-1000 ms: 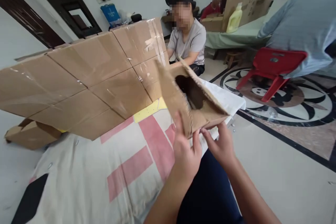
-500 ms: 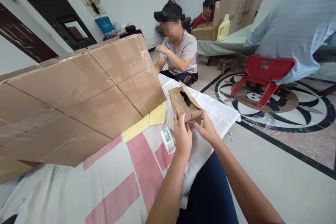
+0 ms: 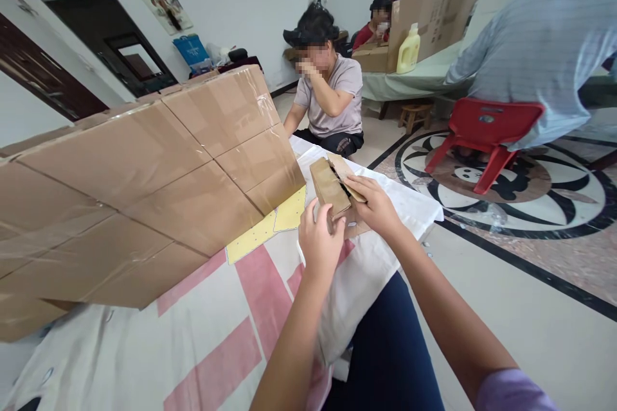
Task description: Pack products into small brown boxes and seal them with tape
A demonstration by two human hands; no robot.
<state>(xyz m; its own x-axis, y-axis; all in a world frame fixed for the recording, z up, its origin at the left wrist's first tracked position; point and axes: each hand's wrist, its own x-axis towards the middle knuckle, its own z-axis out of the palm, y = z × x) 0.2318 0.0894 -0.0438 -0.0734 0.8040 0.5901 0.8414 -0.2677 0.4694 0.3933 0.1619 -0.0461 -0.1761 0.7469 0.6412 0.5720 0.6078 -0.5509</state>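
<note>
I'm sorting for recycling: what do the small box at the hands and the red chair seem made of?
The small box: probably cardboard, dull brown, judging by its stiff, folded panels. The red chair: likely moulded plastic, smooth with a slight sheen, judging by its even colour and slotted back.

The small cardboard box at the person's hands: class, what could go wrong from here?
1. The right hand is on the raised flap, so uneven pressure might crease or tear it.
2. The left hand has its fingers spread beside the small cardboard box; whether they touch it is unclear. If they do not steady it, the box could twist or slide.
3. The white cloth beneath is loose and wrinkled, so it might shift under the box.
</note>
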